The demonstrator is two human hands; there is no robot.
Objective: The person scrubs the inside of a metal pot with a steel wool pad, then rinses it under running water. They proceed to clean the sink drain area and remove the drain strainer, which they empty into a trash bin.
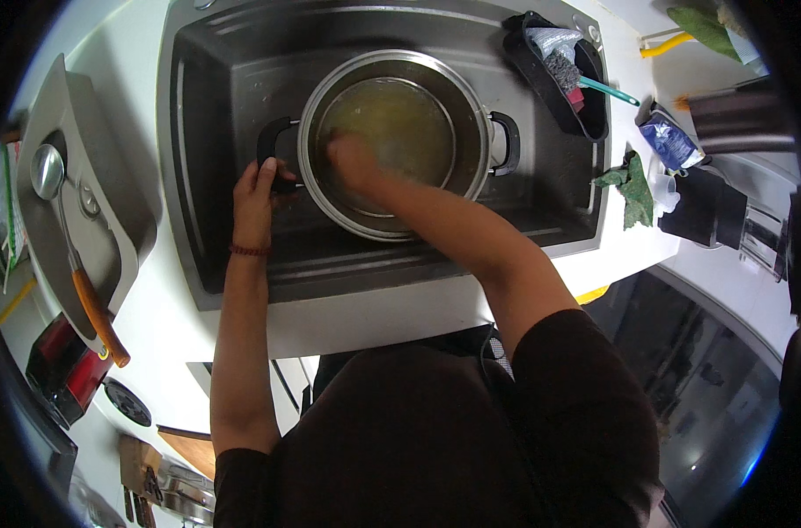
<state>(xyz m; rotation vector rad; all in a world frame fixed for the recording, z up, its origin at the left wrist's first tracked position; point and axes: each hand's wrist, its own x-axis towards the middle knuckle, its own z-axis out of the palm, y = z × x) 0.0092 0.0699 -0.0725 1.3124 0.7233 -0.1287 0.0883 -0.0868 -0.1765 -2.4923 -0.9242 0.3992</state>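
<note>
A large stainless steel pot [469, 99] rests in the dark kitchen sink [238, 86], with cloudy yellowish liquid inside. My left hand [260, 185] is closed around the pot's left black handle [268, 142], thumb on top. Inside the pot, toward its left side, is my right hand [351, 158], blurred by motion; its fingers are partly hidden, and whether they hold anything cannot be told. The right black handle [507, 144] is untouched.
A black caddy [539, 86] with a green-handled brush [608, 90] and scrubbers sits at the sink's right. A green cloth [634, 188] lies beside the sink. On the left, a wooden-handled ladle [93, 310] lies across a smaller grey basin [133, 244].
</note>
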